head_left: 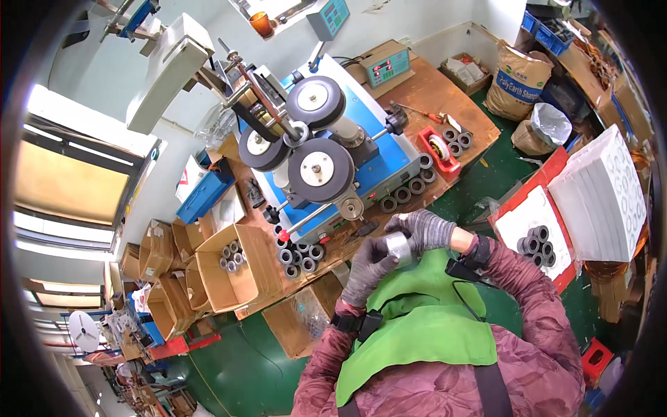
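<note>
Between my gloved hands, in front of the machine's near edge, is a short, shiny, silver-white cylinder (399, 248). My left hand (369, 271) is closed on its left side, with the thumb against it. At its upper right, my right hand (429, 232) has its fingers bent round it. Both hands wear grey knit gloves, which cover part of the cylinder. Just ahead stands a blue-topped machine (389, 163) with three dark rollers, the nearest being a roller (321, 171) with a white hub. Dark grey rings (403, 194) line the bench along the machine's near side.
More grey rings (299, 258) are stacked left of the machine, beside a cardboard box (264, 281) with rings inside. A red tape dispenser (445, 167) sits at the bench's right. Farther right, rings (536, 245) rest on a white sheet, near stacked white foam sheets (590, 194).
</note>
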### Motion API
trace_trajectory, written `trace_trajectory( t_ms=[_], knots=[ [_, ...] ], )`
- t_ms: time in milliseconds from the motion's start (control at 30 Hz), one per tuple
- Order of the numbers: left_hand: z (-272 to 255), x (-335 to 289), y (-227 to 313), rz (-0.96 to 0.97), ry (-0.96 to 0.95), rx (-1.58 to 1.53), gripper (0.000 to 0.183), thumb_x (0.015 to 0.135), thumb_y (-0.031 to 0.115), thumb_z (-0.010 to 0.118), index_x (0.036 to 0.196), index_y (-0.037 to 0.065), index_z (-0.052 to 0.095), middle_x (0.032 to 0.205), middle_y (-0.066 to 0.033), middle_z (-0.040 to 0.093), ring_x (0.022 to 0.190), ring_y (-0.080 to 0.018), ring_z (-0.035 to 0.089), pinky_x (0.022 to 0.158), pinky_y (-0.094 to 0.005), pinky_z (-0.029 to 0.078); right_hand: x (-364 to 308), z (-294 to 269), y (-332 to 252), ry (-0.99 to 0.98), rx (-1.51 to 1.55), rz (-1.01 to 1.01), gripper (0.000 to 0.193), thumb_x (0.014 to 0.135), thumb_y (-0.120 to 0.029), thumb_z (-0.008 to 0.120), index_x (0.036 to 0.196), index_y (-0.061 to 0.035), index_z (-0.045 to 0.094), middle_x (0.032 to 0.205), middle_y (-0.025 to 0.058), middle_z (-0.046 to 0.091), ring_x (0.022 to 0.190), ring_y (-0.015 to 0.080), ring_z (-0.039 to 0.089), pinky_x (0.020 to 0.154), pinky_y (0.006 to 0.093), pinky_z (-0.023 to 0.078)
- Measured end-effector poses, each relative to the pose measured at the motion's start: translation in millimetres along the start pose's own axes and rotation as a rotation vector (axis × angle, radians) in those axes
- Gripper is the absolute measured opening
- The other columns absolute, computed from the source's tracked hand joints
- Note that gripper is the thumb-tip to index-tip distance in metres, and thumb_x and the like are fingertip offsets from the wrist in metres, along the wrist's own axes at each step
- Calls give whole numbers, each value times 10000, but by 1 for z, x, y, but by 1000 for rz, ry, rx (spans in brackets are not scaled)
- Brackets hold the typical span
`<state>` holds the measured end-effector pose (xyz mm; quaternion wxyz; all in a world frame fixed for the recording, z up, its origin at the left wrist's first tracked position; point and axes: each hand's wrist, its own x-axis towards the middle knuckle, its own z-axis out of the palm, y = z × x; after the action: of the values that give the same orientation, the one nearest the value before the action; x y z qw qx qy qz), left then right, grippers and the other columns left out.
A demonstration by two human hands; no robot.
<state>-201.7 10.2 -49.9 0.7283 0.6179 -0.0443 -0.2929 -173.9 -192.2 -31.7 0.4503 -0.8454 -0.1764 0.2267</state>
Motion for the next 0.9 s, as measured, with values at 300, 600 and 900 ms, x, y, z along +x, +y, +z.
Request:
trace_trajectory(
  t_ms=[300, 600, 900],
  knots=[
    [7, 22, 42, 42, -150, 79, 367, 795, 230, 654, 1057, 12, 519, 1062, -39, 519, 918, -111, 481, 838, -259, 392, 1, 3, 24, 326, 30, -58, 386, 614, -316, 745, 911, -98, 628, 788, 111, 635, 738, 254, 620, 683, 330, 484],
    [28, 46, 27, 278, -89, 567, 278, 711, 168, 697, 871, 23, 523, 1087, -111, 479, 995, -206, 470, 862, -315, 390, 2, -8, 27, 373, -415, 231, 283, 684, -272, 629, 909, -100, 623, 784, 146, 632, 765, 315, 617, 693, 405, 480],
    [36, 50, 19, 629, 60, 914, 314, 691, 140, 707, 966, 53, 582, 1214, -155, 438, 1103, -308, 443, 917, -388, 379, 3, -17, 91, 420, -24, 220, 292, 677, -257, 623, 879, -46, 607, 778, 173, 626, 749, 312, 615, 681, 381, 481]
  ],
)
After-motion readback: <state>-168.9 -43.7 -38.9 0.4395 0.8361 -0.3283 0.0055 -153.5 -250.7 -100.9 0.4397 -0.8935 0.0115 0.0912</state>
